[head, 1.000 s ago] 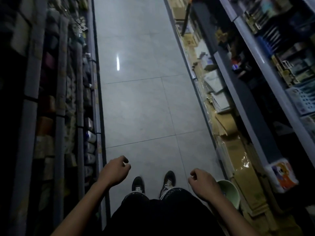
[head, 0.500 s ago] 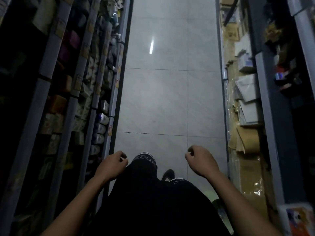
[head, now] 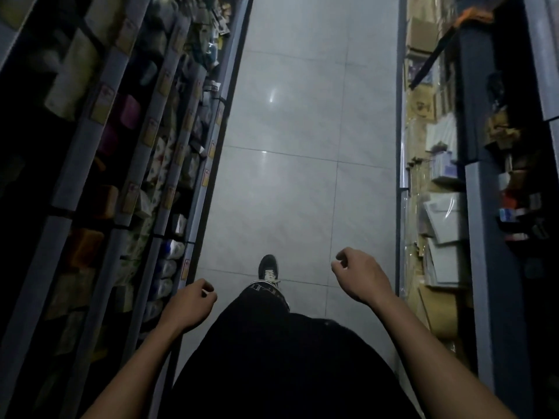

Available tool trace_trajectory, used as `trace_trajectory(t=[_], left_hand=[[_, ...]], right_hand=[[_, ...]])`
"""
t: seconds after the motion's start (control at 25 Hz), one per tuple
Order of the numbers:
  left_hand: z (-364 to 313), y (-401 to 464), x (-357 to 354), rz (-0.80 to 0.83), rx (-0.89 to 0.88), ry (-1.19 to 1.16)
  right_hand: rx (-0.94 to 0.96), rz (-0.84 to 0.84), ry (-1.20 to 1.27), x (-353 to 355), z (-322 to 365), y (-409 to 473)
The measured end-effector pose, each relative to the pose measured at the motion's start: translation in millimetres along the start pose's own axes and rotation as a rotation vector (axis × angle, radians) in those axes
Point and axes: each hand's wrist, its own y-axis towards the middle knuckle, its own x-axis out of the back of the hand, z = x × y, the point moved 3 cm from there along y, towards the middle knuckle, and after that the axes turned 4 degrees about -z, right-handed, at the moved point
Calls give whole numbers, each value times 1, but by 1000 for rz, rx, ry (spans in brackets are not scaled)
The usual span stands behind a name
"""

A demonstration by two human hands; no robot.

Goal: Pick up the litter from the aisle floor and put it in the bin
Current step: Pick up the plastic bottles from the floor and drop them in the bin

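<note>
Now | left grip (head: 187,306) curled, empty | right grip (head: 361,276) curled, empty | shelves (head: 169,152) flank floor (head: 302,182)

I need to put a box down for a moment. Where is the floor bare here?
The tiled floor is bare between the left shelves and right shelves, ahead of the shoe. The shelves themselves are packed.

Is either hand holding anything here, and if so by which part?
Cannot be told: left hand and right hand are loosely curled, and nothing shows in either.
</note>
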Motion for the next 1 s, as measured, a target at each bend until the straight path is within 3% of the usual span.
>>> trace_trajectory(t=[0.52,0.76,1.0], left_hand=[[-350,244,152,-43,-343,200],[-451,306,179,-20,-214,211],[-501,354,206,-26,-59,100]], right_hand=[[-318,-65,163,131,-67,183],[-253,-1,149,228,-76,341],[-55,2,67,339,-28,508]])
